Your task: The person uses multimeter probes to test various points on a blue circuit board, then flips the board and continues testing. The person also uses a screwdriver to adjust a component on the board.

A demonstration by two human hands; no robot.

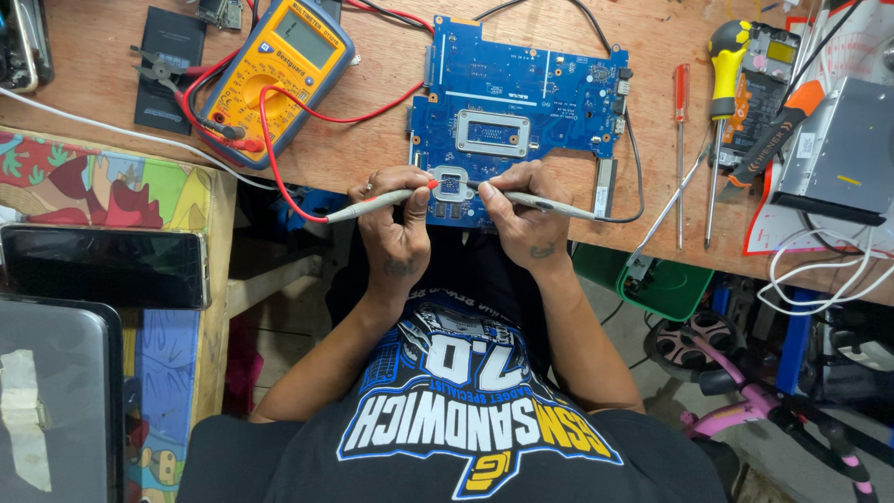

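Note:
A blue circuit board (521,84) lies on the wooden bench (372,140) in front of me. My left hand (396,219) grips a red-tipped test probe (382,200) and my right hand (521,212) grips a black-wired probe (545,202). Both tips touch the small chip frame (450,184) at the board's near edge. A red lead (279,168) runs from the left probe to a yellow multimeter (279,70) at the back left.
Right of the board lie a red-handled screwdriver (682,102), a yellow-and-black screwdriver (722,84), orange-handled pliers (778,130) and a silver drive (838,154). At left, a dark phone (102,265) rests on a colourful cloth and a laptop lid (56,401) sits below it. White cables (819,279) hang off the right edge.

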